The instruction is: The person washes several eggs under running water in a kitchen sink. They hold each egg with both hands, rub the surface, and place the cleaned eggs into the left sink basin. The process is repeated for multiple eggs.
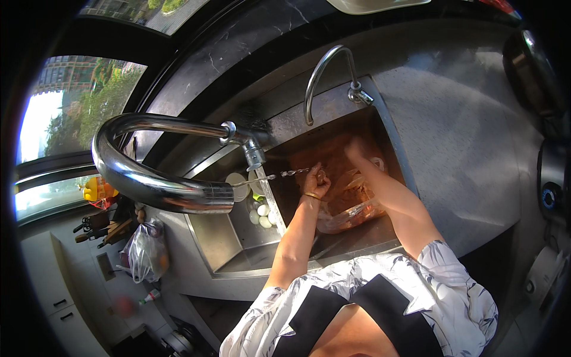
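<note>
My left hand [317, 180] is curled in a stream of water over the right basin of a steel sink [357, 245]; whether something small is in its fingers cannot be told. The water comes from the large chrome faucet [165, 178]. My right hand [355, 149] is blurred, deeper in the same basin towards its back wall; its fingers are unclear. A clear plastic bag [341, 221] lies below and between my hands, with reddish-brown contents that I cannot make out. Reddish colour covers the basin around it.
Several white eggs or egg-shaped items [264, 210] and pale round dishes [237, 186] lie in the left basin. A thin curved tap [332, 58] rises behind the sink. A filled plastic bag [147, 250] and knives [96, 227] are at the left; a dark appliance [553, 187] stands far right.
</note>
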The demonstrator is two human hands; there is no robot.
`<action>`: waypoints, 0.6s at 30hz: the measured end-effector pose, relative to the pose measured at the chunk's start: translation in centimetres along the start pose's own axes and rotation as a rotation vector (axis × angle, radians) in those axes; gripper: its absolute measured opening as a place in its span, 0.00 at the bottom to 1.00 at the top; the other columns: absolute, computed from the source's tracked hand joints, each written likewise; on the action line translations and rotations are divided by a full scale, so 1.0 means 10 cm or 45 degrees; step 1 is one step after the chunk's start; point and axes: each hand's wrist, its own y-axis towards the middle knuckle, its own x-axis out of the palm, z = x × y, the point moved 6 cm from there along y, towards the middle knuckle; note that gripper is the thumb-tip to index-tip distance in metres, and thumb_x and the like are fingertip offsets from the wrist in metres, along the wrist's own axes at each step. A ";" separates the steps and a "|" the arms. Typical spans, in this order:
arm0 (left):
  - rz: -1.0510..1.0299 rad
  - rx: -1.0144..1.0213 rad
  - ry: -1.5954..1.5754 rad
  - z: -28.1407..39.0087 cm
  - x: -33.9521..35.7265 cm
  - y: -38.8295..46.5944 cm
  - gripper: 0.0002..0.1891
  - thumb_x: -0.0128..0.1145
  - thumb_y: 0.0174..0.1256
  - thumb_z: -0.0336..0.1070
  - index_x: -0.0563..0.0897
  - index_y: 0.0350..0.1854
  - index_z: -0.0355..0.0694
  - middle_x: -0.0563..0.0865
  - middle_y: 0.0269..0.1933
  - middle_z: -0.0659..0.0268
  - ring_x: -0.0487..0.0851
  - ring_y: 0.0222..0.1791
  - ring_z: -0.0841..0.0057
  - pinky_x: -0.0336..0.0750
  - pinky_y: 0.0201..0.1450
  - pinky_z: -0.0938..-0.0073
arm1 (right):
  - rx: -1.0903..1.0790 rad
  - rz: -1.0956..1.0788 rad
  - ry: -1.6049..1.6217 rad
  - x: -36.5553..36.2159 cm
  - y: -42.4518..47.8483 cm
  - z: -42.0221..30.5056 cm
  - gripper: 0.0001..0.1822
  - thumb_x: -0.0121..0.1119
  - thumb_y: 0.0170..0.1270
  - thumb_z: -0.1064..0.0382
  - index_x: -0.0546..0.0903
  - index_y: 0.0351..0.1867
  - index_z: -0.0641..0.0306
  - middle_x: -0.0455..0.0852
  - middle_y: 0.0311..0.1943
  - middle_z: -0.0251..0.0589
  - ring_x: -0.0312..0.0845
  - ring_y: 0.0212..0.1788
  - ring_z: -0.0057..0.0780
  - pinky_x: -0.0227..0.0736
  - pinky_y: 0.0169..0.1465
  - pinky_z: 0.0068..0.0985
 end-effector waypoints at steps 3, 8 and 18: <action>-0.084 -0.238 -0.067 -0.03 0.02 0.09 0.09 0.50 0.58 0.41 0.77 0.39 0.47 0.80 0.39 0.64 0.77 0.38 0.71 0.73 0.41 0.71 | 0.357 -0.167 0.508 0.54 0.16 0.67 0.08 0.56 0.52 0.61 0.81 0.30 0.61 0.80 0.27 0.41 0.75 0.27 0.33 0.72 0.31 0.30; 0.565 0.336 0.258 -0.05 0.03 0.00 0.14 0.48 0.59 0.41 0.76 0.46 0.44 0.79 0.42 0.62 0.76 0.45 0.66 0.73 0.45 0.68 | 0.441 -0.752 1.027 0.51 -0.46 -0.15 0.11 0.51 0.58 0.58 0.79 0.30 0.64 0.80 0.34 0.42 0.76 0.37 0.31 0.71 0.38 0.30; 0.512 0.364 0.490 -0.50 1.00 0.02 0.18 0.38 0.66 0.47 0.71 0.52 0.45 0.75 0.51 0.63 0.72 0.54 0.69 0.68 0.55 0.64 | -0.328 -0.186 -0.124 0.24 -0.61 -0.51 0.15 0.45 0.56 0.57 0.79 0.36 0.63 0.80 0.37 0.49 0.76 0.41 0.45 0.71 0.43 0.39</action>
